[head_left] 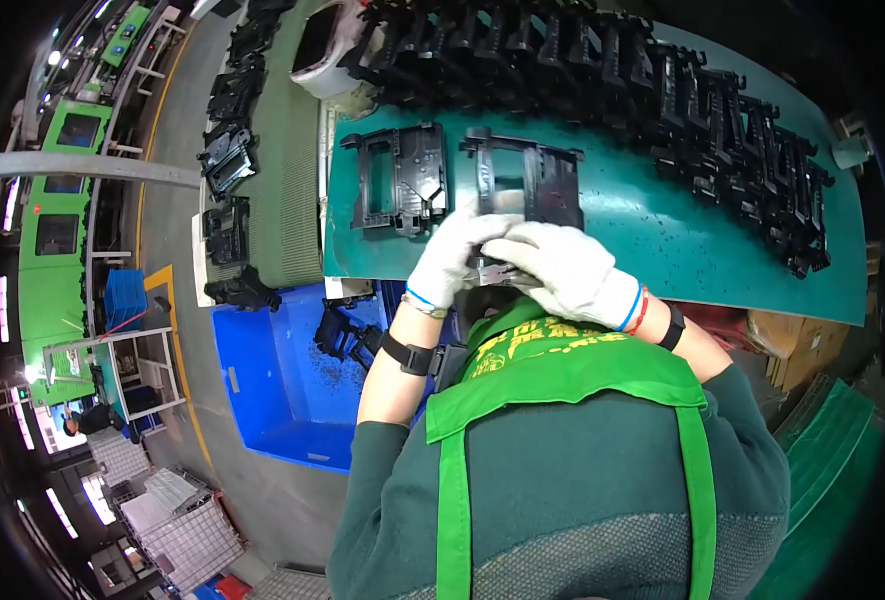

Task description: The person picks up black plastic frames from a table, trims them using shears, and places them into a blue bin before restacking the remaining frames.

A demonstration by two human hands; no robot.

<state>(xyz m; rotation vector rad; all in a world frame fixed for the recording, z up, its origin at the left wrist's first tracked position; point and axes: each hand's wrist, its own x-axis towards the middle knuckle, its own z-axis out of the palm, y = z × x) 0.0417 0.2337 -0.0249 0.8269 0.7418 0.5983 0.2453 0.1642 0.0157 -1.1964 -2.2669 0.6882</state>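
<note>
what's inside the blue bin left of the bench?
In the blue bin, a few black plastic parts lie by its upper right corner; the rest shows bare floor. The left hand's forearm covers its right edge.

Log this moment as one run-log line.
left hand: on black plastic frame | right hand: gripping frame's near edge | second frame: flat beside | surface: green table

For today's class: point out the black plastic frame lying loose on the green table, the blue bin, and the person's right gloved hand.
black plastic frame [399, 180], head view, on its middle panel.
blue bin [282, 400], head view, on its bare inner floor.
right gloved hand [562, 272], head view, on the back of the glove.
</note>
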